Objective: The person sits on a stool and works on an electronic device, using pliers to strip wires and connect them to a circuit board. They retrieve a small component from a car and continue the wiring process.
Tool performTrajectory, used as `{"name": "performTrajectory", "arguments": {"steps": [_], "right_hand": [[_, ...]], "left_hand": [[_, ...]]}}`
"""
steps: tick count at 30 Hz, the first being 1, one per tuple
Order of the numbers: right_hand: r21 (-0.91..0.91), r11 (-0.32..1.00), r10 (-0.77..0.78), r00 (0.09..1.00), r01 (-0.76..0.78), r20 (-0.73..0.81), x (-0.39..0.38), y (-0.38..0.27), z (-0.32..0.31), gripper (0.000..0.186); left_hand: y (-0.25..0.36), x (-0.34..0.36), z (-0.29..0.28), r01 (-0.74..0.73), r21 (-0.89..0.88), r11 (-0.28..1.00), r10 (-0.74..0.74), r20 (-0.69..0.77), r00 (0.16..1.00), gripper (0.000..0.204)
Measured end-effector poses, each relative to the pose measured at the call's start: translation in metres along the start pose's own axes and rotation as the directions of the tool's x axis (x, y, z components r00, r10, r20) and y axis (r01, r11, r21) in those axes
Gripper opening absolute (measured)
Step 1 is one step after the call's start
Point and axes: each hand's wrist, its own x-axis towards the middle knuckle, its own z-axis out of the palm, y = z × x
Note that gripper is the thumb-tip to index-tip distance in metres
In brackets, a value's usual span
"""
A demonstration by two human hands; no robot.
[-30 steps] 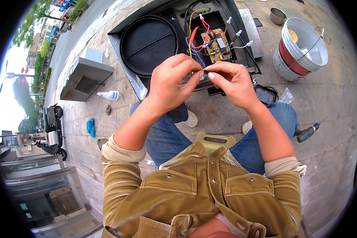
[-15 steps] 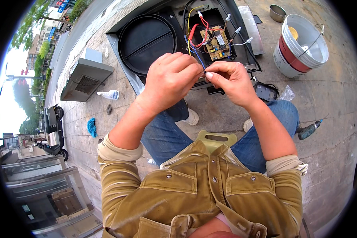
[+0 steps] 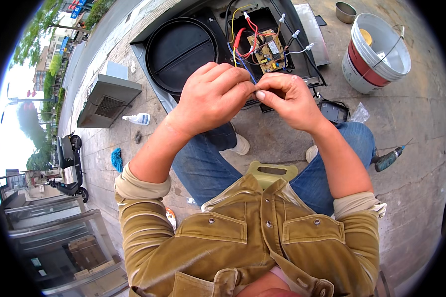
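My left hand (image 3: 215, 96) and my right hand (image 3: 288, 100) meet fingertip to fingertip over the near edge of an opened appliance. Both are closed in a pinch on a thin blue wire (image 3: 251, 77), whose end is hidden between the fingers. The wire runs up from there into the black appliance housing (image 3: 218, 37). Inside lies a circuit board (image 3: 271, 52) with red, yellow and white wires about it, several ending in white connector caps. To the left of the board is a round black recess (image 3: 182, 52).
A white and red bucket (image 3: 369, 54) and a metal bowl (image 3: 346, 12) stand at the right. A cordless drill (image 3: 389, 159) lies beside my knee. Leftward are a grey metal hood (image 3: 106, 101), a white bottle (image 3: 138, 119) and a blue cloth (image 3: 116, 159). A scooter (image 3: 70, 166) stands farther off.
Both hands keep their pinch at nearly the same spot, with the fingertips drawn slightly closer. My left elbow has shifted a little outward, and an orange and white object now shows beside it.
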Motion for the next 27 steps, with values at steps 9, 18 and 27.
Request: {"name": "performTrajectory", "arguments": {"steps": [9,18,27], "right_hand": [[-0.71,0.548,-0.489,0.858,0.442,0.157,-0.003,0.004,0.01,0.013],[-0.303,0.932,-0.217,0.976,0.201,-0.019,0.001,-0.005,0.004,0.005],[-0.508,0.787,-0.41,0.912,0.349,-0.01,-0.007,0.005,0.012,0.009]], "left_hand": [[-0.003,-0.006,0.002,0.903,-0.429,-0.013,-0.422,0.821,0.384,0.008],[0.002,-0.001,-0.015,0.076,0.006,0.997,-0.076,0.057,0.995,0.03],[0.019,-0.008,0.004,0.791,-0.435,0.431,-0.598,0.519,0.611,0.011]]}}
